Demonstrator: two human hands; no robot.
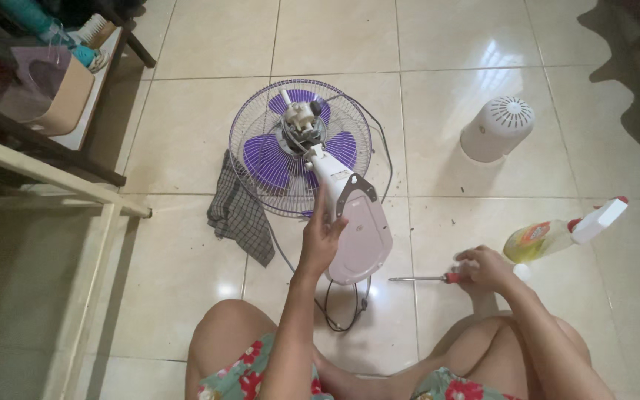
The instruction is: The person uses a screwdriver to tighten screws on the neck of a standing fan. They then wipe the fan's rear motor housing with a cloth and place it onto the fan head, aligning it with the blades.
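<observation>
We look down past our knees at a tiled floor point(483, 44). Left hand point(320, 241) is raised at centre, fingers point(336, 226) wrapped round the white neck of a fan point(335, 181), closed on it just where the neck widens into the pale oval base plate; the plate tilts up toward us, to the right of the palm. Beyond the fingers the neck runs to the bare motor point(301, 122), which sits against the purple blades inside the wire guard point(250, 159) lying flat on the floor. A black cord point(342, 315) loops below the base. Right hand point(487, 268) rests low on the floor at right, fingers curled and closed round the red handle of a screwdriver point(424, 278); its shaft lies along the tiles, tip pointing left toward the fan base, near it but apart. A checked grey cloth point(240, 215) lies just left of the guard, touching its rim. A white vented cover point(498, 127) stands well apart, upper right. A spray bottle point(561, 231) of yellow liquid lies on its side just beyond the right hand.
</observation>
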